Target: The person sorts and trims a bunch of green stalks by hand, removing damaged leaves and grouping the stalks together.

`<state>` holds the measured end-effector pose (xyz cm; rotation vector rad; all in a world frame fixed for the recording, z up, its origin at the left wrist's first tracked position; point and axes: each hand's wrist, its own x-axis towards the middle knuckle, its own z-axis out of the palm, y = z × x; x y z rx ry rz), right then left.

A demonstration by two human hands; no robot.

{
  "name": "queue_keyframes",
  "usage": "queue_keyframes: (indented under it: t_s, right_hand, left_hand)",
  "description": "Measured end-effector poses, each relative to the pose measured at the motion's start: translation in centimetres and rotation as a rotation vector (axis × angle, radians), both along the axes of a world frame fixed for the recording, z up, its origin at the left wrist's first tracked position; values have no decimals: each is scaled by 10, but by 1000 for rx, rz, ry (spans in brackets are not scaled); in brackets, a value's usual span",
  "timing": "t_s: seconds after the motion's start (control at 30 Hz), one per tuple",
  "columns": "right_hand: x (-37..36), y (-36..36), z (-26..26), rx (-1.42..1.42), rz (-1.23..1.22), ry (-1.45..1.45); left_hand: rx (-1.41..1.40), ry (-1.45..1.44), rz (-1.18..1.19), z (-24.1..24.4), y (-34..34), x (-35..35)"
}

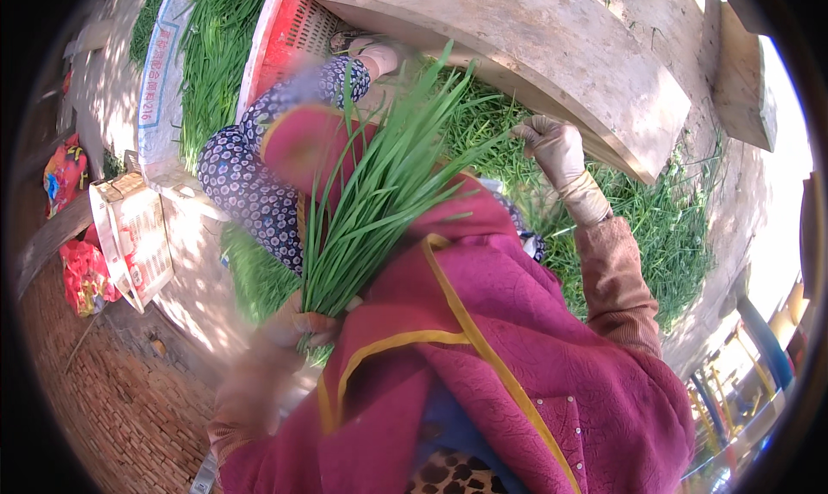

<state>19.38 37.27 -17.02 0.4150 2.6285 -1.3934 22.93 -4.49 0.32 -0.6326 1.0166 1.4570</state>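
A bunch of long, flat green leaves, like garlic chives (381, 190), fans out over the lap. My left hand (301, 322), in a pale glove and blurred, is closed around the bunch's lower end. My right hand (553, 148), in a pale glove dirty at the fingers, is raised to the right of the leaf tips, above loose greens (653, 235) on the ground. Its fingers are curled together at one leaf's tip; whether they pinch it I cannot tell. A magenta garment with yellow trim (517, 313) covers the body and lap.
A stone slab (504, 35) lies ahead. At the upper left are a red crate (284, 35), a white woven sack (158, 86) and piled greens (220, 61). A cream plastic basket (139, 235) stands at left, beside red bags (84, 274).
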Motion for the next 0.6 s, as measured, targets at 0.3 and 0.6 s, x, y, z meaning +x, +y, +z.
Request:
queue_keyframes:
  t_s: [0.3,0.6]
  right_hand:
    - [15,32,13,-536,-273,-193]
    - [-21,-14,52,-631,-263,10]
  left_hand:
    - [-64,100,-24,-5,-21,20]
    - [-100,48,16,0,-18,25]
